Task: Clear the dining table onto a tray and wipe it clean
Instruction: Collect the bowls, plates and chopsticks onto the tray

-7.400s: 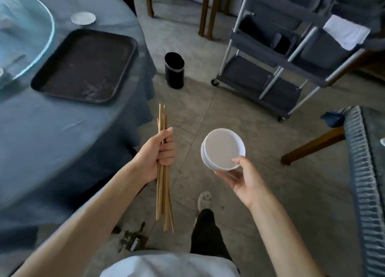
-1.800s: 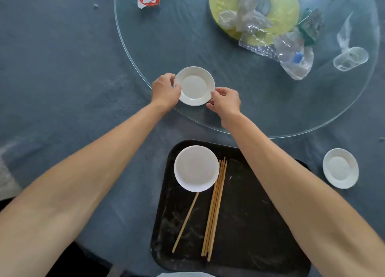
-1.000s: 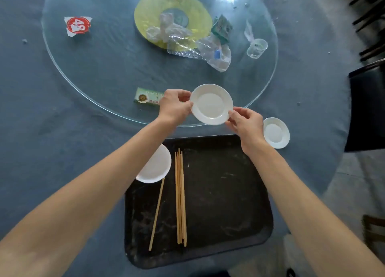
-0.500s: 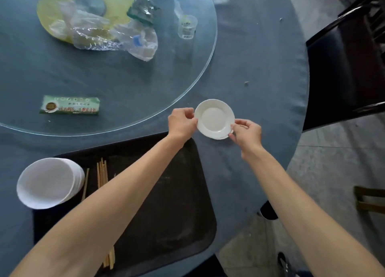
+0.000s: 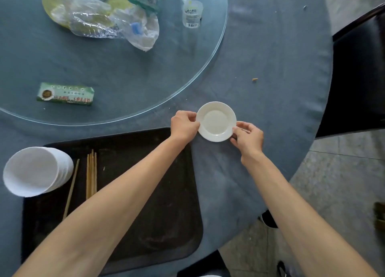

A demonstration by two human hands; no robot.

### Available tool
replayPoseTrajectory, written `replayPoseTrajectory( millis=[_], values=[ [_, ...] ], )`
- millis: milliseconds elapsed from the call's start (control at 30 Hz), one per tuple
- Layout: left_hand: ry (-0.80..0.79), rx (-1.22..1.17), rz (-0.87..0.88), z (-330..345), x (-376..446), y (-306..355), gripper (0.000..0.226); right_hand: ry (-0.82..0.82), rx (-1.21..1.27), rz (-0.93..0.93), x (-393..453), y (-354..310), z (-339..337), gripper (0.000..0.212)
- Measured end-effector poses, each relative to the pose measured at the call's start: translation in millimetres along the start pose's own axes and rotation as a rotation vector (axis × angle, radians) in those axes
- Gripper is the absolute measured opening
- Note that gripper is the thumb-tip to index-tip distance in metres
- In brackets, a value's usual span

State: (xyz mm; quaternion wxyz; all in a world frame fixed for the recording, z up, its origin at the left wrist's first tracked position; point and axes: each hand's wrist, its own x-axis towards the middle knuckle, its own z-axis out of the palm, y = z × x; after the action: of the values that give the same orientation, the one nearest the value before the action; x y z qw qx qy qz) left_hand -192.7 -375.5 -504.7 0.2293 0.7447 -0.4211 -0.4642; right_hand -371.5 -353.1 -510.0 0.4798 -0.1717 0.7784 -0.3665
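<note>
White saucer (image 5: 216,121) between both hands: left hand (image 5: 183,125) pinches left rim, right hand (image 5: 248,138) pinches right rim, beside tray (image 5: 166,224).

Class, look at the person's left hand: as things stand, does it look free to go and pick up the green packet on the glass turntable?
Probably not yet. The left hand grips the white saucer together with the right hand. The green packet lies unobstructed, though.

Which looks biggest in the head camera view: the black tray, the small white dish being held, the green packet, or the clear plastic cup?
Largest to smallest as they look:
1. black tray
2. green packet and small white dish, too alike to rank
3. clear plastic cup, though it lies farther from the camera, so its true size is unsure.
</note>
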Motion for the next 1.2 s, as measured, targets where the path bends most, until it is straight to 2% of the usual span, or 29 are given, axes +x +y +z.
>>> replayPoseTrajectory(
  millis=[200, 400, 567, 800, 967, 1200],
  values=[
    [-0.022, 0.032, -0.047, -1.2, -1.9, 5.5, 0.024, -0.003, 0.045, 0.012, -3.3, 0.7, -0.9, 0.030],
    [-0.085, -0.122, -0.051, -26.1, -15.9, 2.8, 0.021, -0.055, 0.049, -0.015, -30.7, -0.5, -8.8, 0.023],
    [-0.079, -0.243, -0.025, -80.2, -59.4, -22.7, 0.019, -0.195, -0.009, -0.065, -86.5, -1.2, -3.3, 0.025],
    [0.076, -0.246, -0.031, -166.9, -142.8, -105.5, 0.019, -0.398, -0.204, -0.051, -184.0, 35.7, 46.8, 0.027],
    [0.156, -0.294, -0.150, -230.8, -192.4, -185.6, 0.020, -0.460, -0.371, -0.101, -251.7, 79.0, 103.7, 0.017],
    [0.248, -0.316, -0.293, -303.6, -229.0, -278.6, 0.019, -0.606, -0.478, -0.044, -323.6, 133.3, 176.6, 0.025]
  ],
)
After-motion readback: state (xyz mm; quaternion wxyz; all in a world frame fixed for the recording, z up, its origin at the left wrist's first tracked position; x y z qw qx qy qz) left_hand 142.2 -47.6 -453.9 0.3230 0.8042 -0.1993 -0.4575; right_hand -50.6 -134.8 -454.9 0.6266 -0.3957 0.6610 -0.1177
